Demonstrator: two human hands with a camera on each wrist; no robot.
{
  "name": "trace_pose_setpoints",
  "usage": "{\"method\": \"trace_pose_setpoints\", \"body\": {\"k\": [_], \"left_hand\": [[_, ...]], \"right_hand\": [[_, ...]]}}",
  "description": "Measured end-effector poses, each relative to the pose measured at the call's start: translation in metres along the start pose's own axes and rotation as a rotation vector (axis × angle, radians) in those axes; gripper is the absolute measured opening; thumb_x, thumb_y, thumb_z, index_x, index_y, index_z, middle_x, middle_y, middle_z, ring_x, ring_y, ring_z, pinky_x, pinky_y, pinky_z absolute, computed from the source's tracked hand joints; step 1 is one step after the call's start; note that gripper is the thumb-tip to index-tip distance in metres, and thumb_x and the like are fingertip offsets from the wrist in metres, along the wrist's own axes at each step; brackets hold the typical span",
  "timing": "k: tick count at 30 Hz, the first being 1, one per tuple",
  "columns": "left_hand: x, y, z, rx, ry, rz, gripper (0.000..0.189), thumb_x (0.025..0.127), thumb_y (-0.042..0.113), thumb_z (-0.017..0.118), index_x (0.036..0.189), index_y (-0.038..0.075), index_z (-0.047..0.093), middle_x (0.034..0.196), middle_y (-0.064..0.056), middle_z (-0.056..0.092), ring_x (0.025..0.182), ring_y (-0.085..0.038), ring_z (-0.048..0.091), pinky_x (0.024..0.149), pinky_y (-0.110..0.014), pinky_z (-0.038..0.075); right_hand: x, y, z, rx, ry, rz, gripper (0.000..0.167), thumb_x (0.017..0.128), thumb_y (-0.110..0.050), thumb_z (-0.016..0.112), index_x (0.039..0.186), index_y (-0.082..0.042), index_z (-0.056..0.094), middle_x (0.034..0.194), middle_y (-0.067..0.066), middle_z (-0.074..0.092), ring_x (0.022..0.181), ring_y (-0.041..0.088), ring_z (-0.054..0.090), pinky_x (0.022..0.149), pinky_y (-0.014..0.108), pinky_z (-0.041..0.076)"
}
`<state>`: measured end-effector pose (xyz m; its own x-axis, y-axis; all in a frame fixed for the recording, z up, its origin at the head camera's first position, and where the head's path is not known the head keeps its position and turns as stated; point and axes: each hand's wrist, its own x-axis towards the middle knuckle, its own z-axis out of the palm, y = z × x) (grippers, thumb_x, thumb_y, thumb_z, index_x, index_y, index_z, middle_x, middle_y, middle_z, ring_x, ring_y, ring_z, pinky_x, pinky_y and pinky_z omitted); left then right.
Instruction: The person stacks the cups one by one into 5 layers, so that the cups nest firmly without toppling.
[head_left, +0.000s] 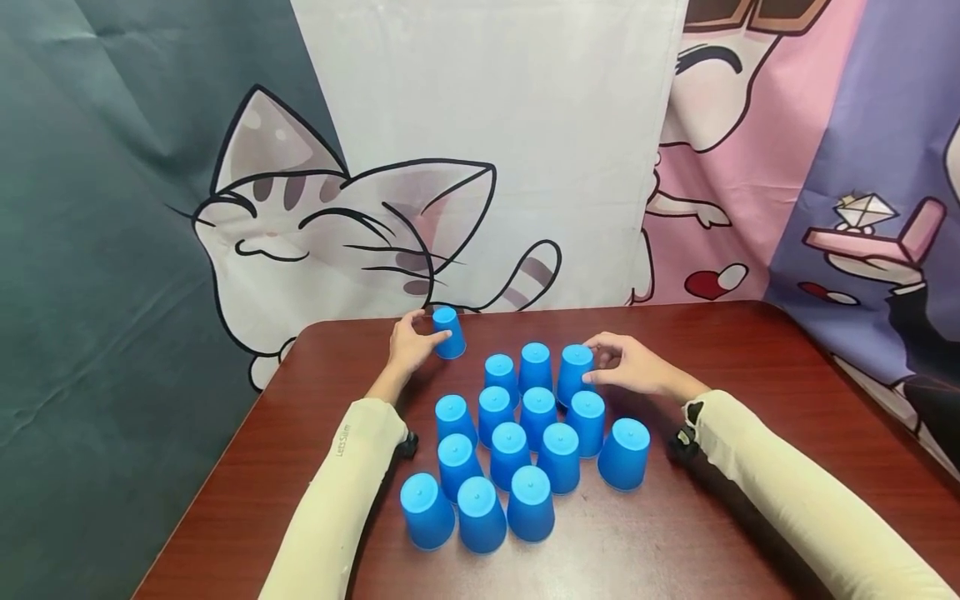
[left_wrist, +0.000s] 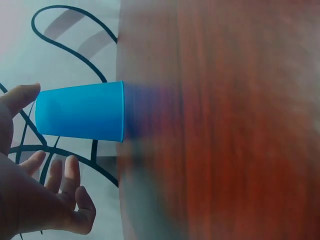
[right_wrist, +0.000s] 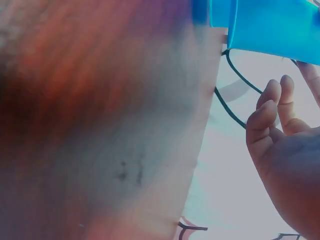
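Blue plastic cups stand upside down on the table in staggered rows. My left hand [head_left: 411,343] is at a lone blue cup [head_left: 449,333] near the far edge. In the left wrist view its thumb [left_wrist: 25,96] comes right to the closed end of that cup, while the other fingers are spread below, apart from it. My right hand [head_left: 628,363] pinches the rightmost cup of the back row [head_left: 575,371] between thumb and finger. In the right wrist view this cup [right_wrist: 275,27] has its rim just above the table's edge, beside another cup; its closed end is partly cut off.
More blue cups [head_left: 558,458] stand close together in front of the hands, with one cup [head_left: 624,454] on the right side. The brown wooden table [head_left: 247,500] ends at a printed cloth backdrop [head_left: 487,83] with cartoon figures.
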<state>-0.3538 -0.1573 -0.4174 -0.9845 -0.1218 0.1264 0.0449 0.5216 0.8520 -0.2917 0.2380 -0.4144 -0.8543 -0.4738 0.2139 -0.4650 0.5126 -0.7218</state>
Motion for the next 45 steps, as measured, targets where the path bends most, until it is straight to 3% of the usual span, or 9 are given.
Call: {"method": "trace_pose_setpoints", "body": {"k": [13, 23, 33, 45], "left_hand": [[-0.005, -0.010, -0.002, -0.051, -0.023, -0.003, 0.072, 0.087, 0.031, 0.077, 0.144, 0.003, 0.044, 0.143, -0.019, 0.050, 0.134, -0.035, 0.043, 0.108, -0.053, 0.037], [-0.004, -0.004, -0.002, -0.051, -0.092, -0.091, 0.063, 0.086, 0.027, 0.078, 0.138, 0.003, 0.050, 0.138, -0.019, 0.056, 0.130, -0.035, 0.048, 0.105, -0.049, 0.042], [0.002, -0.006, -0.004, -0.024, -0.106, -0.139, 0.058, 0.087, 0.024, 0.077, 0.134, 0.002, 0.052, 0.133, -0.020, 0.059, 0.126, -0.036, 0.053, 0.103, -0.047, 0.045], [0.004, -0.010, -0.002, -0.021, -0.065, -0.083, 0.061, 0.084, 0.021, 0.080, 0.136, 0.006, 0.053, 0.130, -0.019, 0.062, 0.125, -0.035, 0.053, 0.102, -0.049, 0.044]], "right_hand": [[0.013, -0.009, -0.019, 0.004, 0.097, 0.043, 0.044, 0.086, -0.024, 0.078, 0.125, -0.011, 0.061, 0.102, 0.009, 0.066, 0.092, 0.027, 0.061, 0.077, 0.038, 0.053], [0.031, -0.006, -0.022, -0.009, 0.166, 0.116, 0.048, 0.088, -0.032, 0.076, 0.128, -0.009, 0.060, 0.114, 0.013, 0.067, 0.099, 0.029, 0.062, 0.081, 0.041, 0.054], [0.057, -0.010, -0.013, 0.020, 0.225, 0.158, 0.053, 0.088, -0.038, 0.075, 0.127, -0.005, 0.059, 0.117, 0.018, 0.067, 0.110, 0.036, 0.062, 0.092, 0.055, 0.051], [0.081, -0.008, -0.002, 0.061, 0.203, 0.178, 0.054, 0.089, -0.035, 0.075, 0.129, -0.003, 0.057, 0.121, 0.022, 0.065, 0.113, 0.038, 0.061, 0.088, 0.051, 0.054]]}}
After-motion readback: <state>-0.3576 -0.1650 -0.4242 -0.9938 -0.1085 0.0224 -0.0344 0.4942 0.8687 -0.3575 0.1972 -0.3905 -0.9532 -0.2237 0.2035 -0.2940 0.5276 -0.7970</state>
